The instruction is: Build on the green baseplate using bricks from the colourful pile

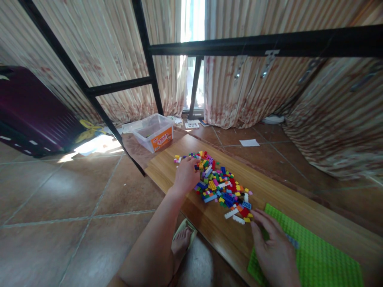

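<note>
Clock centred on view. Hands: two; left hand at 6 o'clock, right hand between 4 and 5. Toy bricks: one heap, 4 to 5, dozens, overlapping, exact count impossible. Green baseplate: one, 4. Wooden tabletop: one, 4. Clear tub: one, 9. Suitcase: one, 9. White sheet: one, 3. Bare foot: one, 6.

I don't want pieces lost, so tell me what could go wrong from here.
Loose bricks lie spread across the narrow wooden tabletop, so a sweep of the left hand might push some onto the floor.
Fallen ones could end up under the sandalled foot beside the table.
The right hand partly covers the green baseplate, and may knock the grey piece there.
</note>
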### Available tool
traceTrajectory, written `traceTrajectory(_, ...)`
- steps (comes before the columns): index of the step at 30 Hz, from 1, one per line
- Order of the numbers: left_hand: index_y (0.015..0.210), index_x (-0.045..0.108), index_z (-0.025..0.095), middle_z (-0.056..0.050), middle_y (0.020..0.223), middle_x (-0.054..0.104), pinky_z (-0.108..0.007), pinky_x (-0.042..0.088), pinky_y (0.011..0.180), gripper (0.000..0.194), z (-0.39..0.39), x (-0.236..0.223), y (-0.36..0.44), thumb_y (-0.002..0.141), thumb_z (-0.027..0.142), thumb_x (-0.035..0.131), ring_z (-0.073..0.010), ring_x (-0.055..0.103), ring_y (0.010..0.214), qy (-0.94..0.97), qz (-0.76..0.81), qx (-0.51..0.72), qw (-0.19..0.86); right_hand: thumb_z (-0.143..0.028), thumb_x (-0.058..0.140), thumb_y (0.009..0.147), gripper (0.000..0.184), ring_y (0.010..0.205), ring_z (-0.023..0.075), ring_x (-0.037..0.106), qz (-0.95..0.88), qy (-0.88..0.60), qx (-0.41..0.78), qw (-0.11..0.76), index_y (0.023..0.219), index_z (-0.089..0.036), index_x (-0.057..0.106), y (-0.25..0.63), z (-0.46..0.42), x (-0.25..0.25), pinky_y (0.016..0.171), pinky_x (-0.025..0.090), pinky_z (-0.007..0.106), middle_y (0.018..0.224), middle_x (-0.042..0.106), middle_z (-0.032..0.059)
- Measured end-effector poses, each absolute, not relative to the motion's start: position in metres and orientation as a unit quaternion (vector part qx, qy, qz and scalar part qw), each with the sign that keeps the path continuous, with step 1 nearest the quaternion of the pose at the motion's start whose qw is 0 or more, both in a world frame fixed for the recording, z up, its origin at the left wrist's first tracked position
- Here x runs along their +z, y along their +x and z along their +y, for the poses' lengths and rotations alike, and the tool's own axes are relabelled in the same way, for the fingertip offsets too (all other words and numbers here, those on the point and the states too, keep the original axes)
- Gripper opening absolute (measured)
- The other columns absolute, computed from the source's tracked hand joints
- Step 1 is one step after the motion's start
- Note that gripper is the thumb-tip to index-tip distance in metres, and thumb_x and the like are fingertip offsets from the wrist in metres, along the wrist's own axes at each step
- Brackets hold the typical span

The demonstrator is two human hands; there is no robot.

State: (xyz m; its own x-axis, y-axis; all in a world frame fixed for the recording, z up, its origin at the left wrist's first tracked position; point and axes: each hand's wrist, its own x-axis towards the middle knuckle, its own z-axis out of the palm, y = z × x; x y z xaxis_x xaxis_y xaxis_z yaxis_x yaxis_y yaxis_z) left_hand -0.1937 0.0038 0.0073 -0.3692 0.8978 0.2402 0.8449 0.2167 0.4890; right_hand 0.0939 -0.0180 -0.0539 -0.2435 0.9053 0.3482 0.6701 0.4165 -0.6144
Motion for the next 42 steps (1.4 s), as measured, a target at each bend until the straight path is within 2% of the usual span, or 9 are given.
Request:
traceTrajectory(6, 0.114, 0.066, 0.018, -0.012, 0.114, 0.064, -0.044, 0.043, 0.099, 0.033, 0.014, 0.000, -0.180, 0.081, 0.024, 0.063, -0.0303, 0.052, 0.112, 0.594, 0.776, 0.212, 0.020, -0.042, 0.046, 0.091, 0.034, 0.107, 0.0263, 0.064, -0.766, -0.512, 0.182, 0.344, 0.108, -0.021, 0.067, 0.096, -0.017, -0.056, 0.092, 0.051, 0.046, 0.119, 0.067, 0.0103)
traceTrajectory(10, 0.101, 0.069, 0.015, -0.012, 0.108, 0.066, -0.041, 0.045, 0.097, 0.021, 0.017, -0.001, -0.180, 0.085, 0.019, 0.057, -0.0279, 0.056, 0.107, 0.591, 0.779, 0.208, 0.013, -0.042, 0.046, 0.091, 0.034, 0.107, 0.0264, 0.064, -0.766, -0.510, 0.180, 0.347, 0.107, -0.022, 0.068, 0.096, -0.017, -0.055, 0.092, 0.050, 0.046, 0.119, 0.067, 0.0103)
traceTrajectory(14, 0.105, 0.068, 0.015, -0.012, 0.108, 0.069, -0.039, 0.045, 0.098, 0.024, 0.015, 0.003, -0.182, 0.088, 0.016, 0.051, -0.0252, 0.059, 0.107, 0.564, 0.777, 0.276, 0.041, -0.042, 0.046, 0.092, 0.033, 0.107, 0.0260, 0.064, -0.765, -0.511, 0.179, 0.349, 0.106, -0.022, 0.068, 0.095, -0.017, -0.055, 0.092, 0.050, 0.046, 0.119, 0.067, 0.0102)
traceTrajectory(17, 0.105, 0.069, 0.014, -0.010, 0.106, 0.071, -0.036, 0.048, 0.093, 0.024, 0.014, 0.007, -0.182, 0.087, 0.018, 0.053, -0.0225, 0.063, 0.100, 0.523, 0.752, 0.383, 0.119, -0.041, 0.046, 0.093, 0.033, 0.108, 0.0256, 0.064, -0.759, -0.512, 0.175, 0.361, 0.107, -0.022, 0.069, 0.094, -0.017, -0.053, 0.094, 0.049, 0.045, 0.118, 0.067, 0.0102)
traceTrajectory(21, 0.103, 0.070, 0.014, -0.005, 0.090, 0.073, -0.028, 0.051, 0.076, 0.025, 0.011, 0.011, -0.173, 0.084, 0.022, 0.057, -0.0165, 0.065, 0.081, 0.485, 0.636, 0.502, 0.331, -0.040, 0.048, 0.093, 0.031, 0.107, 0.0243, 0.064, -0.738, -0.513, 0.185, 0.397, 0.108, -0.022, 0.069, 0.089, -0.020, -0.044, 0.095, 0.049, 0.044, 0.116, 0.069, 0.0099)
traceTrajectory(26, 0.102, 0.072, 0.015, -0.005, 0.094, 0.073, -0.025, 0.050, 0.076, 0.030, 0.003, 0.018, -0.143, 0.074, 0.024, 0.070, -0.0143, 0.065, 0.081, 0.473, 0.472, 0.513, 0.538, -0.040, 0.055, 0.091, 0.029, 0.101, 0.0227, 0.066, -0.669, -0.521, 0.263, 0.460, 0.107, -0.021, 0.069, 0.078, -0.024, -0.028, 0.090, 0.052, 0.040, 0.109, 0.071, 0.0095)
traceTrajectory(32, 0.096, 0.074, 0.014, -0.006, 0.097, 0.073, -0.024, 0.048, 0.079, 0.024, -0.003, 0.020, -0.099, 0.075, 0.026, 0.070, -0.0136, 0.064, 0.084, 0.481, 0.444, 0.477, 0.586, -0.039, 0.064, 0.086, 0.035, 0.093, 0.0203, 0.068, -0.603, -0.467, 0.418, 0.494, 0.116, -0.022, 0.066, 0.066, -0.022, -0.021, 0.085, 0.056, 0.038, 0.110, 0.072, 0.0080)
traceTrajectory(37, 0.095, 0.072, 0.011, -0.004, 0.084, 0.070, -0.021, 0.045, 0.063, 0.030, -0.003, 0.011, -0.085, 0.076, 0.036, 0.072, -0.0094, 0.057, 0.066, 0.461, 0.455, 0.464, 0.605, -0.036, 0.063, 0.086, 0.034, 0.090, 0.0192, 0.069, -0.590, -0.458, 0.428, 0.509, 0.118, -0.022, 0.064, 0.065, -0.022, -0.022, 0.084, 0.056, 0.038, 0.103, 0.074, 0.0056)
traceTrajectory(42, 0.086, 0.069, 0.013, -0.001, 0.078, 0.066, -0.022, 0.050, 0.067, 0.035, -0.002, 0.008, -0.083, 0.074, 0.046, 0.074, -0.0097, 0.062, 0.067, 0.416, 0.440, 0.453, 0.654, -0.035, 0.057, 0.091, 0.037, 0.102, 0.0206, 0.068, -0.613, -0.455, 0.418, 0.492, 0.125, -0.023, 0.061, 0.069, -0.021, -0.026, 0.090, 0.055, 0.040, 0.119, 0.070, 0.0080)
